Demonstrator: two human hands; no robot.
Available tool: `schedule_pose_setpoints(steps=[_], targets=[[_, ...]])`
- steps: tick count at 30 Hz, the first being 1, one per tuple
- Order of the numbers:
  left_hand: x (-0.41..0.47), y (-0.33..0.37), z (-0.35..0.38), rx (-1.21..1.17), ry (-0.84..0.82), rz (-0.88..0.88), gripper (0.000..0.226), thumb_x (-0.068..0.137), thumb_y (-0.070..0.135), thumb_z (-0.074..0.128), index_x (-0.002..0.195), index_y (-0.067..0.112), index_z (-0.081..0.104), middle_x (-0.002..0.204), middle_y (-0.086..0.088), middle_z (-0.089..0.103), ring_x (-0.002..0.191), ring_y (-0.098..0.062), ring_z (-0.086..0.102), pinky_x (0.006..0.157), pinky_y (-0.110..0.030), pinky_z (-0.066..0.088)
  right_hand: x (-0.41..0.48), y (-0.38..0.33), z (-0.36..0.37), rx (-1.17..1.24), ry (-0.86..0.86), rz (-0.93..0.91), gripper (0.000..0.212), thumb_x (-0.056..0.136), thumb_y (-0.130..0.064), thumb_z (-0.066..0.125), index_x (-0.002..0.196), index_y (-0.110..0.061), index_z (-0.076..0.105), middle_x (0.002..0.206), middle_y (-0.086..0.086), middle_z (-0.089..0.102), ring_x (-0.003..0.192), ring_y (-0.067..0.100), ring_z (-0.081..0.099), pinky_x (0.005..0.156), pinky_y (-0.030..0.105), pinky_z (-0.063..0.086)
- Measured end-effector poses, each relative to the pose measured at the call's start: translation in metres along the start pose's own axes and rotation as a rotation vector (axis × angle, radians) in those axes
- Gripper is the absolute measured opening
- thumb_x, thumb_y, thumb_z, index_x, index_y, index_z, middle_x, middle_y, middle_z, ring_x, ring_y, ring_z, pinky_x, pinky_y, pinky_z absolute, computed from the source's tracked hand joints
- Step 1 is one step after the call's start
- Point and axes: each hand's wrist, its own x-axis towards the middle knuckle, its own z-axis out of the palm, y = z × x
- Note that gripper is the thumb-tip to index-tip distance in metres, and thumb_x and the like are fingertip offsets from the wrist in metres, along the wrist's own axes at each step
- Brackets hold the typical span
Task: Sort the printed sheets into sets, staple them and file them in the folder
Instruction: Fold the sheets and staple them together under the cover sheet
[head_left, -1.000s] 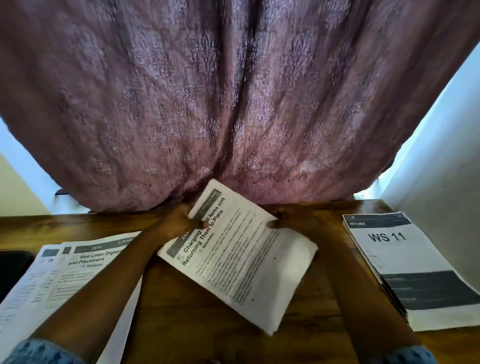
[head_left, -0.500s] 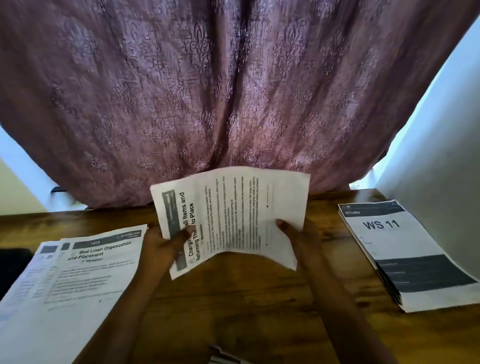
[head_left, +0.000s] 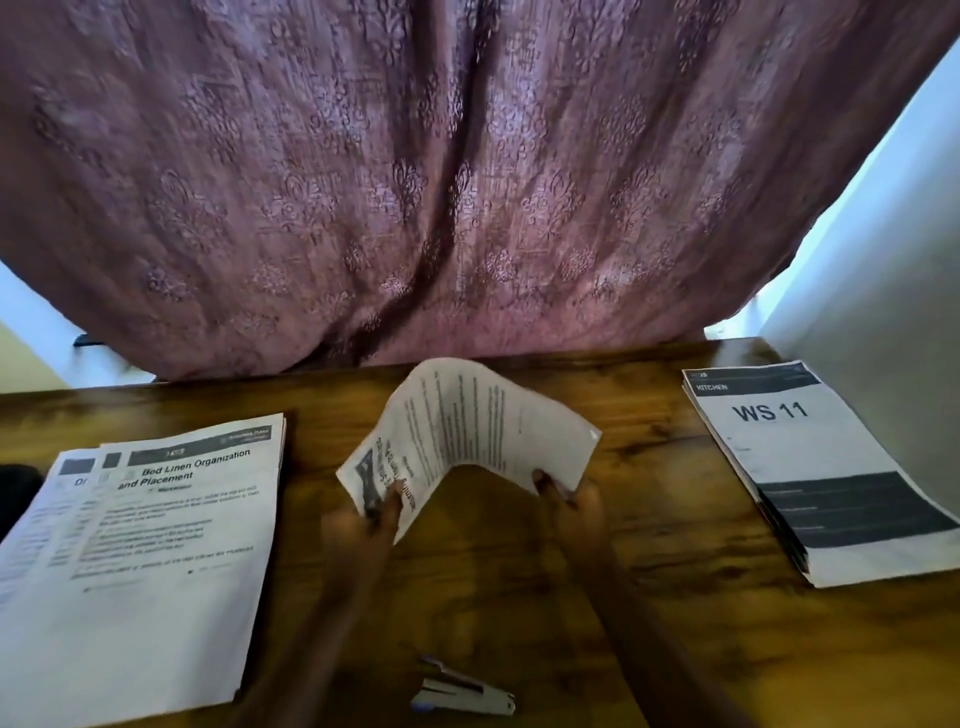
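Both hands lift a bowed white printed paper set above the brown wooden table: the left hand pinches one corner, the right hand grips the other.

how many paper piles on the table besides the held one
3, apart from the held set: the WS 11 pile at right, the Bed Linen pile at left, a partly covered pile under its left edge. Others may hide beneath.

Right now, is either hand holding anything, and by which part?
Yes: the printed sheets, bowed upward. The left hand pinches the near corner at the dark header end; the right hand pinches the near corner at the other end.
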Motion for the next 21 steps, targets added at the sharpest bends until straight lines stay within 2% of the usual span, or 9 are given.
schedule_pose_setpoints(steps=[2,3,5,8,10,12,14,17,21], targets=[[0.012,0.006,-0.008,-0.104,-0.005,-0.028,0.022,0.083,0.021,0.07,0.088,0.035,0.055,0.088,0.011,0.066,0.074,-0.007,0.068,0.054,-0.021,0.055,0.014,-0.007,-0.013,0.002,-0.051,-0.001,0.023,0.089,-0.018,0.062,0.105,-0.033,0.055,0.105,-0.013,0.062,0.106,0.019,0.061,0.083,0.033,0.054],[0.017,0.006,-0.015,-0.145,-0.039,-0.036,0.023,0.081,0.019,0.072,0.089,0.035,0.058,0.085,0.018,0.067,0.071,-0.006,0.069,0.054,-0.019,0.055,0.02,-0.014,-0.022,-0.017,-0.065,-0.014,0.026,0.089,-0.02,0.063,0.11,-0.033,0.054,0.108,-0.013,0.062,0.103,0.016,0.062,0.083,0.036,0.054],[0.028,0.005,-0.025,-0.168,-0.109,-0.09,0.028,0.078,0.012,0.075,0.092,0.032,0.062,0.078,0.02,0.07,0.072,-0.003,0.07,0.06,-0.025,0.058,0.035,-0.025,-0.036,-0.127,-0.093,-0.001,0.039,0.088,-0.021,0.064,0.124,-0.029,0.051,0.114,-0.011,0.06,0.1,0.013,0.06,0.082,0.034,0.052],[0.031,-0.007,-0.029,-0.254,-0.246,-0.292,0.033,0.077,-0.004,0.072,0.101,0.018,0.066,0.094,-0.001,0.075,0.087,-0.021,0.072,0.078,-0.043,0.059,0.058,-0.016,-0.041,-0.286,-0.149,0.155,0.047,0.086,-0.016,0.066,0.131,-0.018,0.051,0.127,0.003,0.059,0.109,0.023,0.057,0.088,0.037,0.047],[0.029,-0.021,-0.032,-0.282,-0.329,-0.435,0.03,0.079,-0.002,0.07,0.106,0.01,0.067,0.106,-0.015,0.071,0.094,-0.032,0.07,0.084,-0.051,0.056,0.065,-0.003,-0.036,-0.375,-0.155,0.218,0.047,0.085,-0.015,0.068,0.129,-0.017,0.052,0.128,0.006,0.059,0.109,0.025,0.057,0.086,0.035,0.045],[0.025,-0.033,-0.037,-0.219,-0.346,-0.515,0.029,0.08,0.008,0.073,0.108,0.01,0.068,0.106,-0.014,0.071,0.094,-0.032,0.069,0.087,-0.051,0.054,0.068,0.01,-0.032,-0.425,-0.155,0.245,0.046,0.084,-0.017,0.069,0.128,-0.016,0.054,0.126,0.007,0.06,0.106,0.026,0.059,0.086,0.036,0.047],[0.021,-0.042,-0.043,-0.163,-0.327,-0.531,0.03,0.077,0.016,0.077,0.106,0.014,0.068,0.099,-0.008,0.074,0.092,-0.026,0.07,0.081,-0.044,0.056,0.07,0.017,-0.03,-0.444,-0.151,0.275,0.043,0.085,-0.017,0.068,0.126,-0.015,0.055,0.125,0.008,0.06,0.103,0.026,0.058,0.085,0.037,0.046],[0.014,-0.043,-0.046,-0.176,-0.302,-0.561,0.021,0.08,0.012,0.075,0.098,0.015,0.066,0.092,-0.004,0.073,0.087,-0.021,0.069,0.061,-0.03,0.056,0.072,0.023,-0.028,-0.422,-0.147,0.296,0.039,0.086,-0.014,0.066,0.123,-0.013,0.055,0.124,0.01,0.059,0.095,0.024,0.056,0.081,0.036,0.046],[0.012,-0.045,-0.046,-0.174,-0.284,-0.606,0.027,0.078,0.013,0.076,0.103,0.01,0.065,0.098,-0.007,0.072,0.09,-0.022,0.069,0.056,-0.027,0.056,0.072,0.028,-0.026,-0.483,-0.135,0.275,0.049,0.085,-0.015,0.068,0.129,-0.014,0.049,0.129,0.009,0.056,0.099,0.024,0.056,0.081,0.035,0.045]])
